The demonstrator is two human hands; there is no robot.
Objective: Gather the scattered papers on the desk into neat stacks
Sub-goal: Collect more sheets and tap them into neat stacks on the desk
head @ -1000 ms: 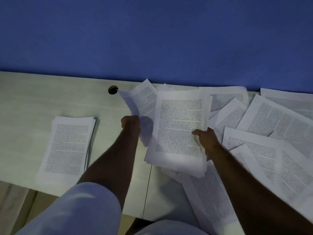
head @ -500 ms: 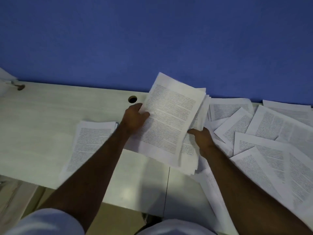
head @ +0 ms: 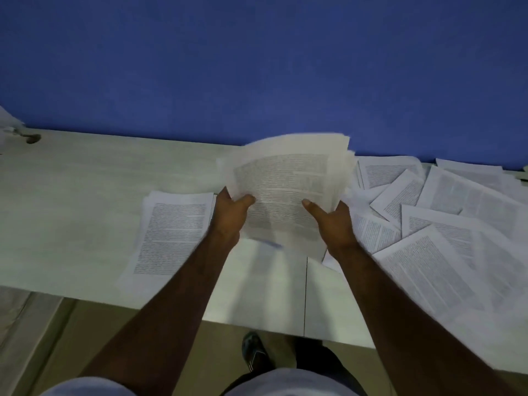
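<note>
Dim, bluish cast; motion blur throughout; wide-angle bending at edges.

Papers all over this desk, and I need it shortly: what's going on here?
A person is gathering printed white paper sheets. Both hands, left hand and right hand, hold a bundle of printed sheets raised off the pale wooden desk, thumbs on top. A finished stack of printed pages lies left of it. Many loose printed sheets are scattered, overlapping, on the right.

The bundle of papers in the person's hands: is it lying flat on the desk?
No: the left hand and right hand hold the bundle of papers raised and tilted above the desk.
</note>
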